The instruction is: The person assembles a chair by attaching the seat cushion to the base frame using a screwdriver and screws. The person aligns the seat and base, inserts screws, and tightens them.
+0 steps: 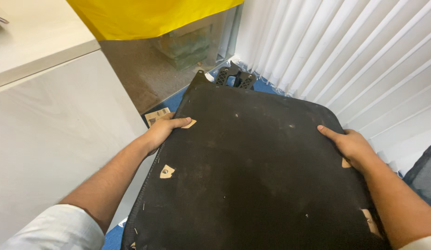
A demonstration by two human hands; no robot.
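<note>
A large black fabric-covered seat panel (252, 171) fills the middle of the head view, its underside up, dusty, with small tan patches and staples near the edges. My left hand (165, 130) grips its left edge, thumb lying on top beside a tan patch. My right hand (352, 147) grips the right edge, thumb on the upper surface. Both forearms reach in from the bottom corners, in white sleeves.
A white cabinet (53, 120) stands close on the left. White vertical blinds (354, 55) hang on the right. A black plastic chair part (236, 76) lies on the blue floor beyond the panel. Yellow cloth (146, 16) hangs above a glass panel.
</note>
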